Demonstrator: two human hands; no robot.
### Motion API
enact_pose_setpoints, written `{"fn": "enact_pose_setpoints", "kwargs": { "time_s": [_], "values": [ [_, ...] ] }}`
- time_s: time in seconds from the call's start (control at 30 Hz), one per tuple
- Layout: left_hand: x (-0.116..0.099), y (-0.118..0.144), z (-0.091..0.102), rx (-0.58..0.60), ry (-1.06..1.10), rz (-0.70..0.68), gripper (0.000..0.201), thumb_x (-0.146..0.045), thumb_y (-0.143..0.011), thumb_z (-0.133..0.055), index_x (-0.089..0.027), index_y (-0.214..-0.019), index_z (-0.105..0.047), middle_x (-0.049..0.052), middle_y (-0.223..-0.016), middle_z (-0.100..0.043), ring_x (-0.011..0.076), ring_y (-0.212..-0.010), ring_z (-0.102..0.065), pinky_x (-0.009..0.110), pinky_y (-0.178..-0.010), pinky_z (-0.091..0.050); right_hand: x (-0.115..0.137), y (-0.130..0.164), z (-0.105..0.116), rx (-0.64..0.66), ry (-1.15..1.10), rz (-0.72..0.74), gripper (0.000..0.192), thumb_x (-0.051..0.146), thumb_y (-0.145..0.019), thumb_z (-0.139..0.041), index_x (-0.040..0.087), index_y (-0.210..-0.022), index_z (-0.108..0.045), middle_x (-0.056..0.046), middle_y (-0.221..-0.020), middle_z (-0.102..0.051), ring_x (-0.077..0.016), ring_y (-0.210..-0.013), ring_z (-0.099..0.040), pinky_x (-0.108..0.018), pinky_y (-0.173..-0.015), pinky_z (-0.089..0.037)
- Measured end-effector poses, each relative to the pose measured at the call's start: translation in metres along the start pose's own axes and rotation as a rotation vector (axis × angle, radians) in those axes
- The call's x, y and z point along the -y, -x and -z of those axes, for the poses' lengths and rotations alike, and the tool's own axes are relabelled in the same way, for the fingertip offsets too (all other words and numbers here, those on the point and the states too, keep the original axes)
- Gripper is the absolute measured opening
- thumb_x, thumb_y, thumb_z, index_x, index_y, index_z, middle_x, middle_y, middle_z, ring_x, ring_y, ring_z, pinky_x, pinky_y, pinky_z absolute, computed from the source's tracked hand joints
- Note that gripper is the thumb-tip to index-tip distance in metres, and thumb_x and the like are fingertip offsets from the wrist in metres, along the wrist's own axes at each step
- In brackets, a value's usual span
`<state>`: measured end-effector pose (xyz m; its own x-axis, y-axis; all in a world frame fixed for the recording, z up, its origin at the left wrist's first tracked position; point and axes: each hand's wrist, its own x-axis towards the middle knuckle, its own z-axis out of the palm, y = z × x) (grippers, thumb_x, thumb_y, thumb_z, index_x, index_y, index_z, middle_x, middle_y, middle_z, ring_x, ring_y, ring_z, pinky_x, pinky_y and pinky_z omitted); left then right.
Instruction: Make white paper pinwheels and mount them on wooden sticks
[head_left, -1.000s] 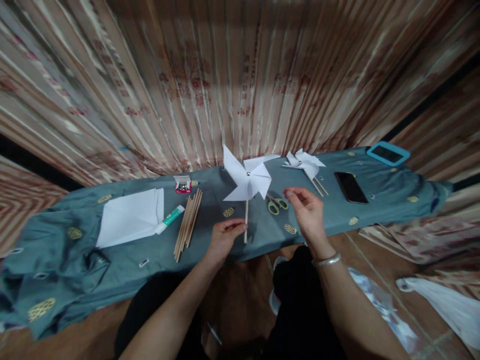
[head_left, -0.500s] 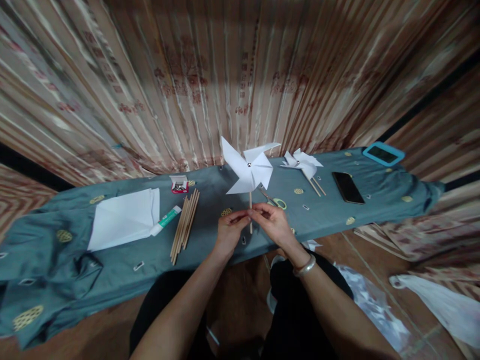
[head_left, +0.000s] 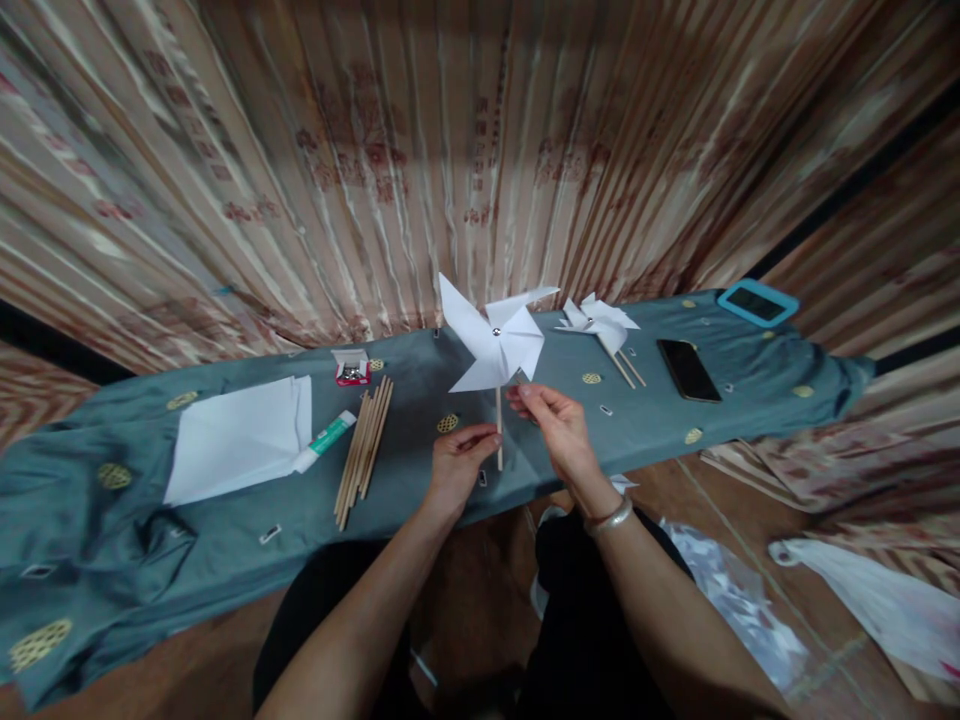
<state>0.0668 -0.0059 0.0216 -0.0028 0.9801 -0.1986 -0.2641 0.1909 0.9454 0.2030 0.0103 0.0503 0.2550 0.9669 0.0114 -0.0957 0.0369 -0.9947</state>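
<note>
1. Centre stage, the white paper pinwheel [head_left: 514, 345] stands upright over the front-middle of the cloth-covered table, blades spread, a shiny round pin at its hub.
2. Below the blades runs its slim wooden stick [head_left: 500, 405]; whether the lower end meets the cloth, I can't tell.
3. And the left hand [head_left: 456, 468] has it: thumb and forefinger pinch that stick low down.
4. Over on the other side, the right hand [head_left: 559, 425] is just beside the stick, fingers curled, thumb and fingertips close together; whether anything sits between them, I can't tell. A silvery bracelet [head_left: 611, 517] circles that wrist.
5. Look left: a bundle of wooden sticks [head_left: 364, 450], then a green-and-white tube [head_left: 328, 440] leaning by a stack of white paper [head_left: 232, 440].
6. Behind the bundle, a small red-and-white box [head_left: 351, 370] gapes, shiny bits inside.
7. Right and farther back, more folded pinwheel paper [head_left: 615, 322] with two sticks poking out, then a dark phone [head_left: 688, 370] and a blue-framed device [head_left: 757, 302] near the far end.
8. Beneath it all, green cloth [head_left: 412, 470] with yellow motifs; behind, a patterned curtain [head_left: 420, 200].
</note>
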Motion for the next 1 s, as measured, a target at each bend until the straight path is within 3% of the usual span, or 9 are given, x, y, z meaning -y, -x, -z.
{"fn": "enact_pose_setpoints", "kwargs": {
  "time_s": [0.13, 0.33, 0.57, 1.0],
  "values": [
    [0.0010, 0.0002, -0.0023, 0.014, -0.012, 0.003, 0.025, -0.034, -0.048, -0.086, -0.021, -0.068, -0.078, 0.001, -0.068, -0.074, 0.0152, -0.066, -0.063, 0.028, -0.068, -0.051, 0.0031, 0.0056, -0.0047, 0.037, 0.060, 0.061, 0.036, 0.057, -0.066, -0.075, 0.022, -0.072, -0.073, -0.001, -0.071, -0.071, -0.0167, -0.070, -0.061, -0.029, -0.069, -0.047],
    [0.0048, 0.0008, -0.0019, 0.040, -0.040, -0.014, 0.021, -0.031, -0.052, -0.083, -0.021, -0.069, -0.078, 0.001, -0.067, -0.074, 0.0146, -0.064, -0.062, 0.027, -0.067, -0.050, 0.0076, 0.0056, -0.0094, -0.007, -0.015, 0.048, 0.034, 0.053, -0.063, -0.079, 0.021, -0.059, -0.066, 0.004, -0.057, -0.059, -0.0113, -0.057, -0.048, -0.025, -0.058, -0.039],
    [0.0099, -0.0013, 0.0011, 0.053, -0.075, -0.040, 0.020, -0.031, -0.055, -0.082, -0.021, -0.072, -0.079, 0.002, -0.071, -0.074, 0.0155, -0.067, -0.063, 0.029, -0.070, -0.051, 0.0062, 0.0032, -0.0062, -0.035, -0.025, 0.040, 0.031, 0.052, -0.062, -0.077, 0.022, -0.064, -0.068, 0.001, -0.065, -0.065, -0.0143, -0.065, -0.054, -0.028, -0.065, -0.044],
    [0.0057, 0.0029, 0.0010, 0.058, -0.068, -0.014, 0.018, -0.028, -0.056, -0.082, -0.020, -0.071, -0.079, 0.001, -0.070, -0.074, 0.0144, -0.066, -0.063, 0.026, -0.068, -0.050, 0.0063, -0.0004, -0.0008, -0.066, -0.078, -0.017, 0.028, 0.045, -0.058, -0.082, 0.022, -0.060, -0.067, 0.003, -0.062, -0.063, -0.0119, -0.059, -0.051, -0.027, -0.063, -0.043]
  ]
}}
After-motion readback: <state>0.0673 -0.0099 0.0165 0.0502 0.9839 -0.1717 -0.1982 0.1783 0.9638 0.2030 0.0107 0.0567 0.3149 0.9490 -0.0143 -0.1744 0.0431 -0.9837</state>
